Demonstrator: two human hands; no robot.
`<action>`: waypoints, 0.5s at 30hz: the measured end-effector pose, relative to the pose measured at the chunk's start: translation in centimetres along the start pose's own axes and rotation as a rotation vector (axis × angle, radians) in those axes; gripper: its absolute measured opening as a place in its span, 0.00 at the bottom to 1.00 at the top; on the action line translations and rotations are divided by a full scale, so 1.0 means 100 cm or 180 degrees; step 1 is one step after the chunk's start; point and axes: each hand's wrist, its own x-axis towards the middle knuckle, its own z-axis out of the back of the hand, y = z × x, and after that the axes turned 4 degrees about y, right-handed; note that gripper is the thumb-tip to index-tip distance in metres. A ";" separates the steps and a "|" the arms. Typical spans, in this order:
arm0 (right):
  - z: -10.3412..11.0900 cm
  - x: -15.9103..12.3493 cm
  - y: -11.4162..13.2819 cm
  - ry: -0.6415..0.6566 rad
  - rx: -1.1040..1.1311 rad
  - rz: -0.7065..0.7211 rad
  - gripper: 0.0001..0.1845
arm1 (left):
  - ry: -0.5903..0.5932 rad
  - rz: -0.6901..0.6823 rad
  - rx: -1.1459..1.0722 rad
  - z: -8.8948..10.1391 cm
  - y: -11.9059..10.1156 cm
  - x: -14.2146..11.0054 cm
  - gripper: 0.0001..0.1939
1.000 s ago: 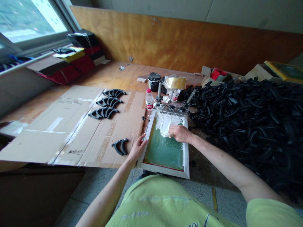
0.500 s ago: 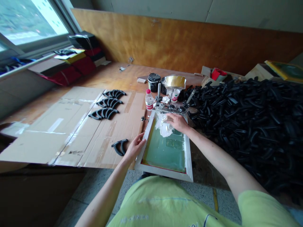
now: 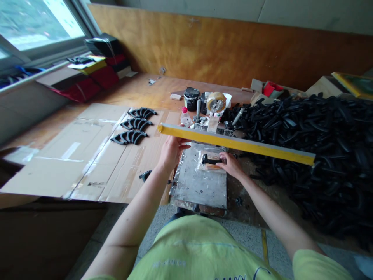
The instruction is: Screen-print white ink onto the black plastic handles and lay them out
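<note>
The screen-printing frame [image 3: 239,145] is tipped up, seen edge-on as a long yellow and grey bar. My left hand [image 3: 171,152] is closed at its left end, with fingertips partly hidden behind the bar. Below it, on the grey metal base plate [image 3: 189,182], a black curved plastic handle [image 3: 212,160] lies on a small tan block [image 3: 208,166]. My right hand [image 3: 231,165] pinches the right end of that handle.
Rows of black handles [image 3: 129,137] lie on flattened cardboard [image 3: 87,155] at left. A big heap of black handles [image 3: 291,136] fills the right. Behind the plate stand a red-capped bottle [image 3: 185,116], a black tub [image 3: 191,99] and a tape roll [image 3: 216,102].
The frame has swung up off the base plate, with my left hand raised along with it. My right hand has left the white-smeared screen, come down and taken hold of the black handle.
</note>
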 end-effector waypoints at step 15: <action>0.008 -0.076 -0.008 0.0259 -0.1217 -0.0057 0.15 | -0.1422 0.1824 0.1401 0.165 0.107 -0.099 0.21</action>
